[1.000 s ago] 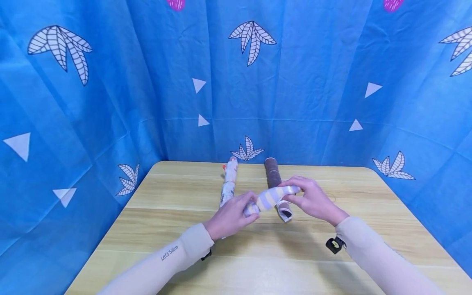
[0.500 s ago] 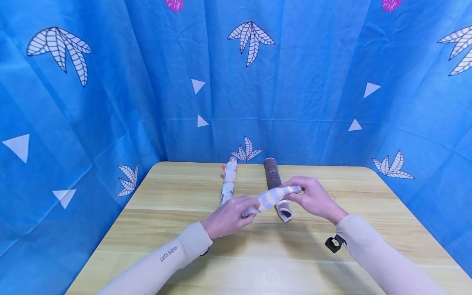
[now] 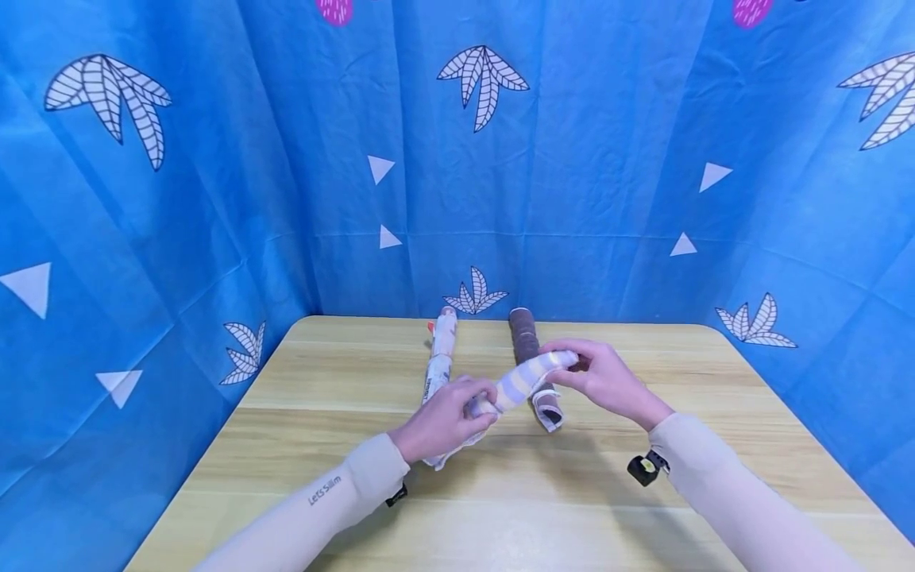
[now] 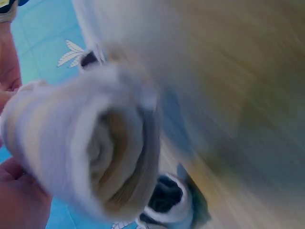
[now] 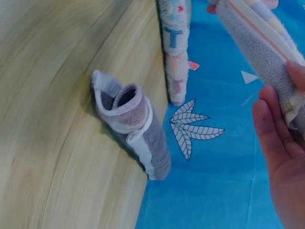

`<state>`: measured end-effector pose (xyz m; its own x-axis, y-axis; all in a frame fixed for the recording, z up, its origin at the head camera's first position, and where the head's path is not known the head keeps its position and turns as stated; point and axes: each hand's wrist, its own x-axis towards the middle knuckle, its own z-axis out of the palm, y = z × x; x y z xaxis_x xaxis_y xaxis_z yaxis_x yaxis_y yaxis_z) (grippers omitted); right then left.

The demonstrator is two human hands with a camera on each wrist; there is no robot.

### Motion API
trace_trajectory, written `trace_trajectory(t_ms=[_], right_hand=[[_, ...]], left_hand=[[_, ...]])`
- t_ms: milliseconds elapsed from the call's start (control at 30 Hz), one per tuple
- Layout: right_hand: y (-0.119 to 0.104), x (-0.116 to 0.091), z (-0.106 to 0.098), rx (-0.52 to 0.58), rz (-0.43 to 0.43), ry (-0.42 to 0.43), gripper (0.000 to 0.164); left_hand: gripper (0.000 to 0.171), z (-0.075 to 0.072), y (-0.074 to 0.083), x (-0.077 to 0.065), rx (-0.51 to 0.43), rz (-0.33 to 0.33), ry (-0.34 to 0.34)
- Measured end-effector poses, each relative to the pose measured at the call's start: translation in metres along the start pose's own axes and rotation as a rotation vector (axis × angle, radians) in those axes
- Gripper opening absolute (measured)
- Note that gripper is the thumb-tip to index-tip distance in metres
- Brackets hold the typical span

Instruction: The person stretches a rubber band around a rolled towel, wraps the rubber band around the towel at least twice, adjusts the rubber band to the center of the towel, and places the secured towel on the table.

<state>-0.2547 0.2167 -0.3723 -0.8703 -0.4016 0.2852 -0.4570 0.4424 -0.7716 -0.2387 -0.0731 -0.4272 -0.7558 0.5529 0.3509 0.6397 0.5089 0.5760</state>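
A rolled towel (image 3: 525, 383) with lavender and cream stripes is held slanting above the table between both hands. My left hand (image 3: 443, 419) grips its lower, near end with curled fingers and thumb. At the higher, far end my right hand (image 3: 599, 377) pinches it between thumb and fingers. In the left wrist view the end of the rolled towel (image 4: 119, 157) shows loose spiral layers. The right wrist view shows a pale hem running along the towel (image 5: 252, 43), with the right hand (image 5: 286, 176) around its end.
A white printed towel roll (image 3: 441, 357) lies behind the left hand, partly covered by it. A brown-grey towel roll (image 3: 525, 334) lies to its right, beneath the held one. Blue patterned curtains (image 3: 600, 159) enclose the wooden table (image 3: 322, 381) at the back and sides.
The left fingers have shifted around the near end of the towel, and its middle now bows up slightly more. More of the white roll's near end shows below the left hand.
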Motion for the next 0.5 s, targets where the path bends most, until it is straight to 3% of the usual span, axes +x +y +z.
trace_trajectory(t_ms=[200,500], right_hand=[[0.004,0.006,0.005,0.108,0.016,-0.001,0.048],[0.009,0.012,0.007,0.159,0.059,0.033,0.059]], left_hand=[[0.017,-0.004,0.007,0.002,-0.218,-0.133,-0.046],[0.017,-0.003,0.009,0.006,-0.523,-0.218,-0.108]])
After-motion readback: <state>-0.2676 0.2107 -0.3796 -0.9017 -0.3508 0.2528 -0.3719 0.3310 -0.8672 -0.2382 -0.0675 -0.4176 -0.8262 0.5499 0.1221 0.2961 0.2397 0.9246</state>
